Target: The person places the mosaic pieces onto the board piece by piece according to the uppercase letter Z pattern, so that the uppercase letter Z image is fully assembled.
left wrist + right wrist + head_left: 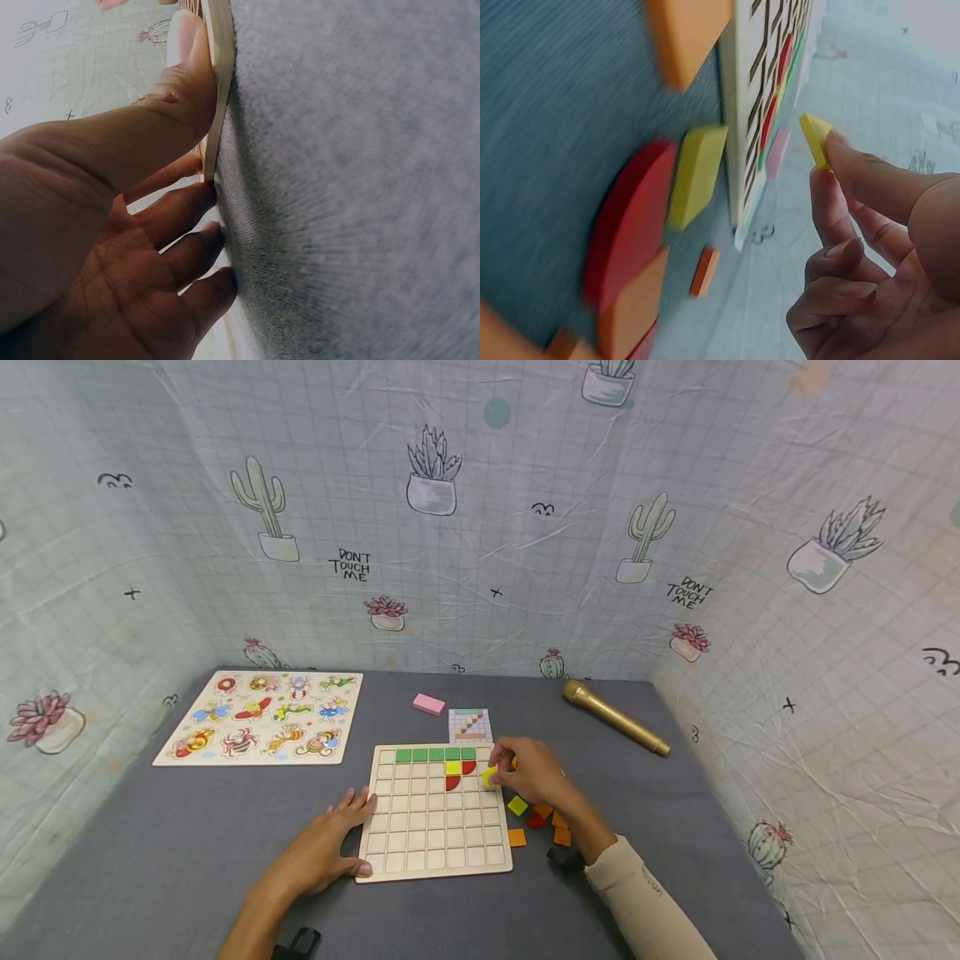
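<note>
A light wooden grid board (416,843) lies on the table; near its far edge sit a row of green tiles (438,754), a yellow square (453,767) and two red quarter-round pieces (452,783). My right hand (528,770) pinches a small yellow tile (817,139) between thumb and finger, raised over the board's right side. Against the left edge rests my left hand (326,839), its thumb (184,82) by the near corner and its fingers spread along the side.
Loose orange, red and yellow tiles (517,806) lie right of the board. Beyond it are a patterned card (470,725) and a pink block (428,704). An insect picture board (258,739) lies at far left, a gold microphone (615,718) at far right. Printed cloth surrounds the table.
</note>
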`<action>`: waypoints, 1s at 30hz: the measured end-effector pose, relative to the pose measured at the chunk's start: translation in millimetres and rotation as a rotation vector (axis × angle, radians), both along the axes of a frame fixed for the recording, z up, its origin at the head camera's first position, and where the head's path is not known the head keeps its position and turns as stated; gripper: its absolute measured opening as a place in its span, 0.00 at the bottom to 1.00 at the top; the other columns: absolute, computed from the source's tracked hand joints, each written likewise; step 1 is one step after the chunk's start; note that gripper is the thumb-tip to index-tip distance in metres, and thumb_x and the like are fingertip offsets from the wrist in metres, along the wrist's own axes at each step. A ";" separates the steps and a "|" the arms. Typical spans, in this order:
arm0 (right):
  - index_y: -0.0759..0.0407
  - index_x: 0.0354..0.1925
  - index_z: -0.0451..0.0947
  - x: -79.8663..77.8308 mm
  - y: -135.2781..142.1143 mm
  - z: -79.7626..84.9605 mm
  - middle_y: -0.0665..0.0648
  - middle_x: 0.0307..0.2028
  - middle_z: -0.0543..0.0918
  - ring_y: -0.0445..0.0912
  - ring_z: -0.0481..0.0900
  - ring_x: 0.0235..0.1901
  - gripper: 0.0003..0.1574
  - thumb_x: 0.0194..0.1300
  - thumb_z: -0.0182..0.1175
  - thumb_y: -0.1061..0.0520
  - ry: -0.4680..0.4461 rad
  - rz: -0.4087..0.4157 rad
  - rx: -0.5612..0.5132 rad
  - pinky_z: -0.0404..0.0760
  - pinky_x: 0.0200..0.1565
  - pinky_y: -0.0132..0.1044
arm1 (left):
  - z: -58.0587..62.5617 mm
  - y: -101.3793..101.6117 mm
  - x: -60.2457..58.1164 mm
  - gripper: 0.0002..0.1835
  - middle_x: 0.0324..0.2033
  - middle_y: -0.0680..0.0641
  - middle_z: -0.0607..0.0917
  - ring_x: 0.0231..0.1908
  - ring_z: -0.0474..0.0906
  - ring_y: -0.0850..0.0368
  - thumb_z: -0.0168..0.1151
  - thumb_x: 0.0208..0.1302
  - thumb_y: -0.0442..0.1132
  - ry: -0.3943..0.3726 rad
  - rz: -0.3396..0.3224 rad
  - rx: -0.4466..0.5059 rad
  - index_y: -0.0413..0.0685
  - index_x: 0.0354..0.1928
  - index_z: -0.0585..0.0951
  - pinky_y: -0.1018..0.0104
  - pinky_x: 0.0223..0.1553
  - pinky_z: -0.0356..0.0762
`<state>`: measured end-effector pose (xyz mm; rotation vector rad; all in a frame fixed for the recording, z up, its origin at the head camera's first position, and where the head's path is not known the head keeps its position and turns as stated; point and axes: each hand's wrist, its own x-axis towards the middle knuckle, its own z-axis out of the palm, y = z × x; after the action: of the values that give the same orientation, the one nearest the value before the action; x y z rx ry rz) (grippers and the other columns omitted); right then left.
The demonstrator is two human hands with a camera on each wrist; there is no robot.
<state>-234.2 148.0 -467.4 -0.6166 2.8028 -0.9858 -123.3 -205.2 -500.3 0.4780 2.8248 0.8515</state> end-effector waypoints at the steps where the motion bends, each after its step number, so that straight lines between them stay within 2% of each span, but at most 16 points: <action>1: 0.50 0.39 0.84 -0.4 -4.1 -0.4 0.47 0.29 0.82 0.43 0.76 0.29 0.09 0.65 0.76 0.56 0.006 0.008 -0.003 0.76 0.33 0.37 | 0.1 0.1 -0.1 0.57 0.79 0.32 0.64 0.81 0.54 0.28 0.85 0.44 0.44 0.000 0.000 0.001 0.37 0.78 0.68 0.26 0.76 0.57; 7: 0.48 0.38 0.84 -4.1 -27.3 -3.9 0.45 0.30 0.84 0.41 0.78 0.30 0.09 0.65 0.77 0.54 0.036 0.029 0.001 0.76 0.33 0.35 | 0.1 0.2 -0.9 0.57 0.79 0.32 0.63 0.81 0.54 0.27 0.85 0.44 0.44 0.006 -0.003 -0.003 0.36 0.78 0.68 0.26 0.76 0.58; 11: 0.48 0.37 0.83 -6.1 -42.0 -5.1 0.45 0.30 0.84 0.41 0.79 0.31 0.10 0.64 0.78 0.54 0.016 0.027 -0.005 0.75 0.33 0.36 | -0.3 -0.3 -0.6 0.57 0.80 0.32 0.63 0.81 0.54 0.27 0.85 0.44 0.44 0.010 -0.006 -0.002 0.36 0.78 0.68 0.26 0.76 0.58; 18: 0.50 0.36 0.84 -7.6 -65.0 -10.0 0.46 0.25 0.82 0.41 0.79 0.25 0.11 0.62 0.79 0.55 -0.025 0.013 -0.001 0.75 0.30 0.34 | 0.1 -0.9 0.8 0.57 0.79 0.32 0.64 0.80 0.55 0.27 0.85 0.45 0.44 0.013 -0.006 0.003 0.37 0.78 0.68 0.25 0.76 0.58; 26: 0.44 0.34 0.83 -8.2 -81.5 -10.2 0.45 0.26 0.80 0.43 0.78 0.25 0.11 0.63 0.78 0.50 -0.034 -0.016 0.134 0.75 0.27 0.37 | 0.2 -0.5 0.4 0.57 0.79 0.32 0.64 0.81 0.55 0.27 0.85 0.45 0.44 0.018 -0.010 0.004 0.37 0.78 0.68 0.25 0.76 0.58; 30: 0.45 0.34 0.83 -8.3 -88.0 -11.1 0.45 0.25 0.80 0.43 0.77 0.25 0.11 0.63 0.78 0.49 -0.029 -0.017 0.171 0.75 0.28 0.38 | 0.1 -0.1 0.4 0.57 0.79 0.32 0.64 0.81 0.55 0.27 0.85 0.45 0.44 0.018 -0.007 -0.001 0.36 0.78 0.68 0.26 0.76 0.58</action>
<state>-242.6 60.0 -478.5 -0.5537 2.8317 -0.7404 -122.9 -205.4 -500.3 0.4976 2.8375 0.8492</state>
